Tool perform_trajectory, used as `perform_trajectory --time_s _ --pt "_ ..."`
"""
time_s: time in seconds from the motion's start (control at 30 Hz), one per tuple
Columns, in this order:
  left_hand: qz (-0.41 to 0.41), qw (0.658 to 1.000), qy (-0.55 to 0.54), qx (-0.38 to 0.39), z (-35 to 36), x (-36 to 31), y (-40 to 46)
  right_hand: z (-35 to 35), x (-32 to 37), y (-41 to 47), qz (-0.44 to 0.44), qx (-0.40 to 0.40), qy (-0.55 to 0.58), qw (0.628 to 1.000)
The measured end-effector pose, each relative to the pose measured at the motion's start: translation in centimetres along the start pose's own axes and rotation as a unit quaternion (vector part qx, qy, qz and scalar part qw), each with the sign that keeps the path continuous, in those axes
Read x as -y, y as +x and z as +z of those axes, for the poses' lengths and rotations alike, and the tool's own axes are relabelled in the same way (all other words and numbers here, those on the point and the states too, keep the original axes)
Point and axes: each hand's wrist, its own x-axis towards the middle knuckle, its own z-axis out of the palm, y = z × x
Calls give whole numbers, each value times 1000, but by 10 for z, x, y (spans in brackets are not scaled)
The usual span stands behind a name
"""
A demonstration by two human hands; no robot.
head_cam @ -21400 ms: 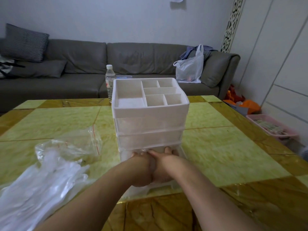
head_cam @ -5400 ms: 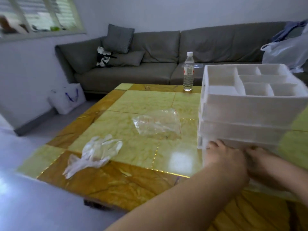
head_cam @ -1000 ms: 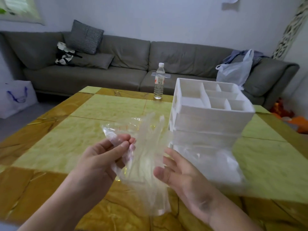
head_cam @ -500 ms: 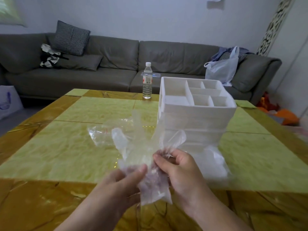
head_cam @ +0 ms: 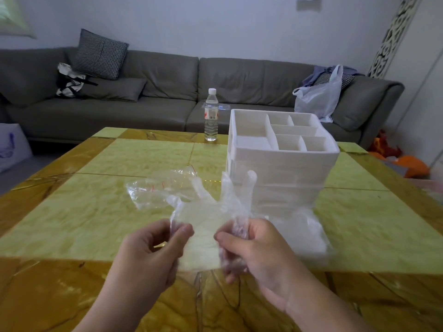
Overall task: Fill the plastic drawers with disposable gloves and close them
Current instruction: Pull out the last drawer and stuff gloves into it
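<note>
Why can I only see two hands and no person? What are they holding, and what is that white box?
The camera sits on the person's head and looks down, so only their arms show. The left hand and right hand each pinch one side of a thin see-through glove, spread out between them. The white box is a set of plastic drawers on the yellow table. Its bottom drawer is pulled open, with see-through plastic inside. An empty clear bag and a water bottle are there too.

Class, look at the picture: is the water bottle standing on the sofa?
No, the water bottle stands upright on the far edge of the yellow table, in front of the grey sofa.
</note>
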Motion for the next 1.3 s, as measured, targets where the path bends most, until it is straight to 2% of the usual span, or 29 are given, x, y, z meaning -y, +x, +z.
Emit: perform_trajectory --time_s 0.1,0.17,0.27,0.33,0.5,0.67,0.9,1.0,1.03,1.1,1.13,1.17,1.2,1.3 --pt "-23 999 -42 -20 -12 -4 7 -13 5 2 -12 -6 -8 1000" --pt "-71 995 -74 -5 -15 -3 9 -17 5 2 -13 3 -5 1000" --pt "-183 969 -123 110 -7 -1 5 -15 1 2 -20 18 -14 1000" --pt "-192 965 -115 133 1 2 1 -11 -1 1 -23 37 -32 999" --pt "-107 989 -103 -1 -3 3 6 -10 3 -2 -29 89 -52 994" --pt "-74 986 -141 -54 -18 4 15 -17 7 -2 -38 92 -46 994" --pt "-131 960 -231 -89 -25 15 22 -22 9 -1 -43 74 -43 995" --pt "-177 951 -231 -102 -32 12 28 -26 12 -2 -41 68 -32 996" --pt "-214 950 -216 -76 -35 10 28 -27 12 -2 -41 71 -31 996" --pt "-298 936 -178 55 -36 4 26 -27 12 -3 -37 89 -39 995" --pt "-312 925 -181 120 -34 3 23 -25 12 -4 -33 101 -49 993" --pt "-302 920 -197 154 -30 1 20 -24 11 -5 -27 116 -60 991" --pt "-278 923 -216 156 -27 -1 17 -23 11 -6 -20 131 -68 989" --pt "-163 970 -173 44 -22 5 23 -24 11 -7 -11 155 -79 985"
